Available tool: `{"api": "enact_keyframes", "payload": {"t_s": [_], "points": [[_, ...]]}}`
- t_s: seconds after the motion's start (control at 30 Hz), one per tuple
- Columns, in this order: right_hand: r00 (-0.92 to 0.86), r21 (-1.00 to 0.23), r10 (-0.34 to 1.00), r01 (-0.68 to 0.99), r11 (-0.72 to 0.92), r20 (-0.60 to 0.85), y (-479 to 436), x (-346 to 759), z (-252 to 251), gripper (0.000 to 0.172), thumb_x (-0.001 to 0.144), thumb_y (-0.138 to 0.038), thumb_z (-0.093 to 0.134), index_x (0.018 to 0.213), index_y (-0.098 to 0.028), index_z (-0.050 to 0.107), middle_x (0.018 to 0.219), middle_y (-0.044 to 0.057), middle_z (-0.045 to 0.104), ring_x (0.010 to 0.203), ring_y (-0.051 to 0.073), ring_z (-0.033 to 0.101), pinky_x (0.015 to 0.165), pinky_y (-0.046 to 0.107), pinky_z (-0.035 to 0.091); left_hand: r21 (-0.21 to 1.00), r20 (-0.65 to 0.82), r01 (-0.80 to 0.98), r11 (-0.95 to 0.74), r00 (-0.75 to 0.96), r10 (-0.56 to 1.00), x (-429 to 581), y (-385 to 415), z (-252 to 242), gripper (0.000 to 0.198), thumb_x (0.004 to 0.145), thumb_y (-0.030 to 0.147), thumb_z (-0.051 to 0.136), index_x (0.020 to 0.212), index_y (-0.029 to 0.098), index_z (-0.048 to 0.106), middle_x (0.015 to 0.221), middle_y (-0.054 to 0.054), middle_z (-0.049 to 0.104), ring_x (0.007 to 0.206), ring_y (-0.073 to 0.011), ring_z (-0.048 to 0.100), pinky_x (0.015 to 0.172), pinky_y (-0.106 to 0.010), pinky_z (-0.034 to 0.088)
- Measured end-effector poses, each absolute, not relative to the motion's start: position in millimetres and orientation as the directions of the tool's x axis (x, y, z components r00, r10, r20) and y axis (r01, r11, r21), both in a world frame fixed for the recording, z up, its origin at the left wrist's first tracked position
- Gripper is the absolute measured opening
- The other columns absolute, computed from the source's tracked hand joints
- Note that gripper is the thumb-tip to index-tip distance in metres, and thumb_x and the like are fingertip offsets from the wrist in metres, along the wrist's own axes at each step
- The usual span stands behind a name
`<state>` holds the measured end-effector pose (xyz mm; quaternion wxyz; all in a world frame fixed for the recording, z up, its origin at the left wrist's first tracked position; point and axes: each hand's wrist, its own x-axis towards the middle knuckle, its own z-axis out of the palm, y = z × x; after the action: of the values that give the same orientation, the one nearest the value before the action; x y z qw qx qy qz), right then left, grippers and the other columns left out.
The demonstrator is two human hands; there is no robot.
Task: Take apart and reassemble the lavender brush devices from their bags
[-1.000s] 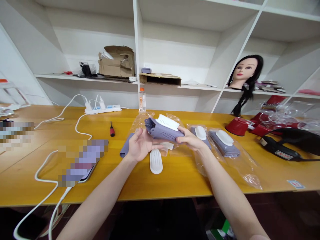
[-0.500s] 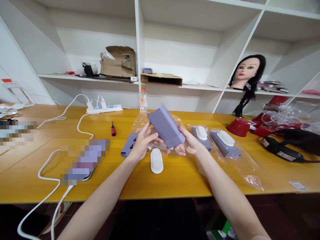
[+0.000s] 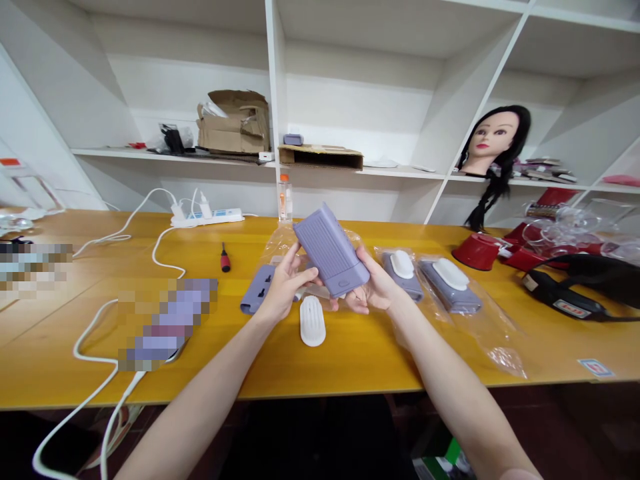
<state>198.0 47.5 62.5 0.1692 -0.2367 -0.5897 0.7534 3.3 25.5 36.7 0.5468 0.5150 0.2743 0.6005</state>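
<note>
Both my hands hold up a lavender plastic casing [image 3: 330, 250], a long ribbed block tilted with its narrow end away from me. My left hand [image 3: 286, 288] cups its left side, and my right hand [image 3: 373, 290] supports its lower right corner. Its far face is hidden. Under my hands on the table lie a white oval ribbed piece [image 3: 313, 323] and a flat lavender piece [image 3: 257, 299]. To the right sit two lavender units with white oval tops, in clear plastic bags [image 3: 403, 275] [image 3: 449, 287].
The yellow wooden table [image 3: 350, 360] holds a red-handled screwdriver [image 3: 225, 259], a white power strip [image 3: 206, 217] with white cables, and a pixelated object [image 3: 167, 323]. At the right stand a red cup [image 3: 477, 251] and a black corded tool [image 3: 560, 297]. White shelves stand behind.
The casing has turned from lying sideways, white top showing, to standing tilted with its ribbed lavender face toward me. My hands have spread beneath it. The last half second shows little movement.
</note>
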Motion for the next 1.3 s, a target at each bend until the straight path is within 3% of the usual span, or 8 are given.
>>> {"api": "enact_keyframes", "payload": {"t_s": [0.1,0.17,0.23,0.3,0.43,0.7,1.13,1.3], "points": [[-0.684,-0.988,0.714,0.126,-0.087,-0.15,39.9,187.6,61.4,0.085,0.073,-0.08,0.016,0.106,-0.011,0.053,0.073,0.011,0.065,0.032,0.008,0.043,0.032,0.022,0.029,0.858,0.324,-0.456,-0.237,0.121,0.938,7.0,23.7,36.1,0.071,0.065,0.021,0.073,0.129,0.028,0.043,0.112,-0.005,0.061,0.077,-0.0134,0.064,0.062,-0.022,0.046],[-0.455,-0.953,0.89,0.282,0.115,-0.027,32.1,175.7,57.8,0.072,0.069,-0.075,0.042,0.106,-0.014,0.053,0.077,0.008,0.064,0.041,0.01,0.049,0.038,0.024,0.036,0.815,0.273,-0.555,-0.169,0.111,0.956,11.5,23.1,34.3,0.066,0.063,0.024,0.074,0.123,0.025,0.049,0.105,-0.005,0.065,0.09,-0.0188,0.063,0.071,-0.026,0.049],[-0.227,-0.809,0.954,0.512,0.289,0.197,23.6,162.6,52.9,0.07,0.057,-0.063,0.067,0.107,-0.018,0.052,0.091,0.009,0.063,0.067,0.018,0.06,0.055,0.029,0.046,0.748,0.178,-0.656,-0.099,0.055,0.983,15.8,23.3,32.2,0.059,0.062,0.028,0.074,0.117,0.02,0.053,0.097,-0.006,0.067,0.096,-0.0234,0.062,0.078,-0.032,0.05],[-0.143,-0.676,0.928,0.649,0.35,0.343,16.3,152.1,48.5,0.075,0.049,-0.055,0.075,0.109,-0.019,0.05,0.103,0.01,0.06,0.092,0.026,0.059,0.072,0.037,0.048,0.671,0.107,-0.736,-0.089,-0.023,0.994,18.4,23.5,31.3,0.054,0.061,0.028,0.072,0.112,0.018,0.056,0.092,-0.006,0.069,0.099,-0.0258,0.062,0.085,-0.037,0.05],[-0.147,-0.619,0.906,0.687,0.382,0.396,9.3,143.7,45.0,0.08,0.048,-0.052,0.076,0.113,-0.02,0.043,0.11,0.01,0.056,0.1,0.028,0.056,0.079,0.041,0.047,0.588,0.109,-0.802,-0.103,-0.047,0.993,18.3,21.7,35.8,0.047,0.06,0.023,0.065,0.106,0.016,0.059,0.092,-0.005,0.07,0.106,-0.028,0.059,0.093,-0.039,0.046],[-0.21,-0.627,0.874,0.625,0.465,0.439,4.0,145.5,50.6,0.073,0.055,-0.042,0.075,0.115,-0.02,0.039,0.111,0.009,0.053,0.101,0.025,0.055,0.081,0.041,0.047,0.566,0.179,-0.819,-0.097,0.008,0.984,14.2,20.3,38.9,0.052,0.055,0.025,0.056,0.106,0.016,0.061,0.1,-0.006,0.07,0.11,-0.0304,0.056,0.094,-0.04,0.045],[-0.285,-0.555,0.796,0.592,0.585,0.534,9.4,145.8,40.3,0.08,0.058,-0.043,0.074,0.124,-0.022,0.033,0.116,0.01,0.047,0.104,0.028,0.052,0.082,0.044,0.046,0.661,0.301,-0.734,-0.156,0.068,0.951,2.0,20.8,44.0,0.059,0.055,0.025,0.05,0.114,0.022,0.056,0.107,-0.004,0.067,0.115,-0.0323,0.052,0.091,-0.047,0.047],[-0.369,-0.503,0.755,0.577,0.644,0.543,10.4,149.2,42.9,0.066,0.068,-0.047,0.066,0.122,-0.02,0.037,0.112,0.01,0.048,0.1,0.026,0.052,0.083,0.044,0.046,0.621,0.294,-0.764,-0.175,0.02,0.956,-6.8,28.4,43.8,0.051,0.062,0.028,0.05,0.112,0.02,0.058,0.105,-0.005,0.068,0.11,-0.0314,0.056,0.089,-0.045,0.048]]}}
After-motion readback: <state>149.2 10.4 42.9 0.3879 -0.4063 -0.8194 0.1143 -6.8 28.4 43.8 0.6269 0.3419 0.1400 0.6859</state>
